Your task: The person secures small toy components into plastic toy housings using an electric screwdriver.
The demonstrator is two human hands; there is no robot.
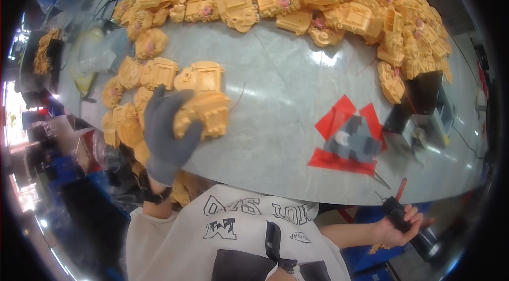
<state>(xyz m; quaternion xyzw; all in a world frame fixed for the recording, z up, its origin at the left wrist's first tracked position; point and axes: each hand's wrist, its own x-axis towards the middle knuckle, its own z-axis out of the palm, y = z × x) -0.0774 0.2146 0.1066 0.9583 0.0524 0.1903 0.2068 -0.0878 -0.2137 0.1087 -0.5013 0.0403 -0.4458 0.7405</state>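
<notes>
Black and slim, a driver [395, 211] sits in your bare right hand [401, 231] beyond the table's near right edge, your fingers wrapped around it and its tip pointing far and left. Your left hand [170, 127], in a grey glove, is over the table [281, 138] at the left. Its thumb and fingers spread over the left side of a yellow housing [213, 114]; you cannot tell here whether they grip it or only rest on it. At the right, a grey jig [352, 140] stands among strips of red tape [339, 162]. More housings [124, 122] cluster just left of your glove. Farther off, a large pile [339, 8] of them spans the table's far side.
</notes>
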